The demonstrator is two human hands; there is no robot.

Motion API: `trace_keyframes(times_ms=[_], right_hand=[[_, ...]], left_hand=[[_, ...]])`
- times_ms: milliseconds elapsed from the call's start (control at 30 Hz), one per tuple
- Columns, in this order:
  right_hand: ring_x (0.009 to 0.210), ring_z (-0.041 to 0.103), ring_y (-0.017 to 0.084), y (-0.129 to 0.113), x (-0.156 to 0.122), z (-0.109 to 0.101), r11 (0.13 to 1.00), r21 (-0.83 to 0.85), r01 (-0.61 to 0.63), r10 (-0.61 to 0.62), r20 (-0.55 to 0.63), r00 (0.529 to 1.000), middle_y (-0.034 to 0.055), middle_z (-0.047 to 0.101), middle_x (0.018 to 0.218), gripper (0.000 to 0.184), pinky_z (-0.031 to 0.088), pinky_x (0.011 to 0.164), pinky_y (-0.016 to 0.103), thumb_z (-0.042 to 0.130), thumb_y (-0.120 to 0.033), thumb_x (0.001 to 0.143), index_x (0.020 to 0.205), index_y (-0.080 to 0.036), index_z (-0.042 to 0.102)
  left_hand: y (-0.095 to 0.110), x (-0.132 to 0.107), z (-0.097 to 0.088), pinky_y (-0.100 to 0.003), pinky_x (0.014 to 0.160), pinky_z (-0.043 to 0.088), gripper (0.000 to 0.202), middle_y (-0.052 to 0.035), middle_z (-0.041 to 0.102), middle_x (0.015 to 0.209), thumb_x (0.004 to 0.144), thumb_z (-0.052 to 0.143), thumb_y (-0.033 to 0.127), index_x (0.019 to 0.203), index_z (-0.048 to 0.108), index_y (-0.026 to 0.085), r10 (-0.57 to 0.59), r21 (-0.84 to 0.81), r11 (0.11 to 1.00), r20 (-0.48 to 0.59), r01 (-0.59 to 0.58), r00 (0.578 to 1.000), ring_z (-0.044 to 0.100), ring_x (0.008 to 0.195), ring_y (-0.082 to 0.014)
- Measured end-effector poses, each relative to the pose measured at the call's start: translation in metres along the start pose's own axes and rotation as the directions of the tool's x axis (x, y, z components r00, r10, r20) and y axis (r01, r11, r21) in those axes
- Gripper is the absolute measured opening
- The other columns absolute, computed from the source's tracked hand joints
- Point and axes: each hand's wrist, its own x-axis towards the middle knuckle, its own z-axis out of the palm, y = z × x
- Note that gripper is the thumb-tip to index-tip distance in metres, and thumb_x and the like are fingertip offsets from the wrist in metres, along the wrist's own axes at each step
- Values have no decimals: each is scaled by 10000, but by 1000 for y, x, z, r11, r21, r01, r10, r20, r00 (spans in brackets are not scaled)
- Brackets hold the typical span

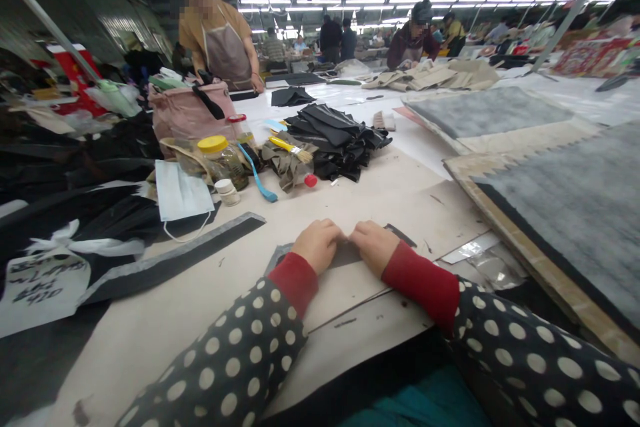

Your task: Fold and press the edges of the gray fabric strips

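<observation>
A dark grey fabric strip [347, 255] lies across the pale board [280, 280] in front of me. My left hand [316, 244] has its fingers closed on the strip, with a grey end of it showing left of the wrist. Close by on the right, my right hand [374, 248] is also closed on the strip, and the fingertips of both hands almost meet. A darker end shows beyond the right hand. The fingers cover most of the strip's middle.
Behind my hands lies a pile of black fabric pieces [335, 133]. To its left are a yellow-lidded jar [223, 160], a brush [293, 148], a blue-handled tool [257, 173] and a face mask [184, 191]. Grey-topped boards [565, 193] extend rightward. A person in an apron [225, 50] stands across the table.
</observation>
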Motion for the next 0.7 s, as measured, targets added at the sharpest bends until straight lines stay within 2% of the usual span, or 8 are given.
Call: trace_keyframes(times_ms=[167,300,367,467,533,700], right_hand=[[839,443,228,-9,-3,-3,998,-58,-22,20,-23,1000,117,522,856,224,350,786,326,391,-186,806,832,-92,593],[836,443,225,-10,-1,-3,997,-35,-63,61,-57,997,117,519,852,254,348,786,325,408,-273,828,826,-95,589],[838,443,221,-11,1,-2,997,-7,-81,80,-69,994,120,519,859,233,346,791,326,426,-256,819,838,-88,585],[867,446,195,-12,5,0,996,59,-62,67,-69,995,94,523,907,206,341,816,294,453,-196,790,932,-113,576],[887,449,168,-13,9,2,995,99,-31,37,-60,997,68,525,936,267,337,830,254,461,-128,753,999,-141,562],[896,445,148,-19,17,3,993,116,18,-13,-41,999,48,527,936,338,331,832,216,434,-33,690,974,-153,573]], left_hand=[[-12,-7,-7,-288,806,398,255,-34,564,875,772,417,129,908,620,202,63,-69,996,32,-61,997,494,847,-142],[-27,-22,-17,-281,815,402,245,-40,574,879,774,448,165,960,608,173,-58,-160,986,-13,55,998,512,847,-137],[-29,-27,-20,-274,817,404,240,-35,580,881,763,455,154,939,616,172,-104,-185,978,-28,97,994,518,847,-134],[-28,-29,-20,-275,832,397,241,-28,588,882,733,464,115,898,629,177,-98,-184,979,-34,91,995,518,863,-135],[-26,-29,-19,-279,829,396,251,-25,590,873,712,466,92,880,632,179,-92,-176,981,-35,84,995,517,859,-137],[-26,-30,-18,-284,798,397,270,-13,587,838,677,453,65,840,629,189,-70,-140,988,-52,63,996,504,827,-139]])
